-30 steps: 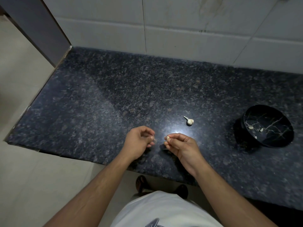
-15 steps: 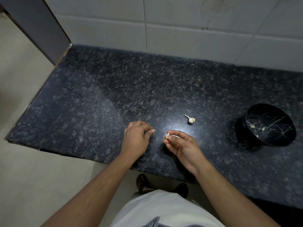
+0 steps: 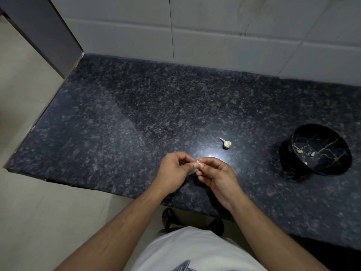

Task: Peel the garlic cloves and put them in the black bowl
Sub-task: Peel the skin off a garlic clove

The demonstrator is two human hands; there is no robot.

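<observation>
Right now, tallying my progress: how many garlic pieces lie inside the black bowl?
3: in the black bowl, one by the left wall, one just right of it, one nearer the front. The bowl's near wall may hide more.

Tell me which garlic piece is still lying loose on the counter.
The garlic piece with the stalk, lying alone on the counter between the hands and the black bowl. Another clove is pinched between both hands; small bits sit inside the bowl.

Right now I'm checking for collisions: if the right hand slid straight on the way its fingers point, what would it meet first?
The right hand points leftward, so it would meet the left hand at once: both already pinch the garlic clove between them. Depth is hard to judge.
</observation>
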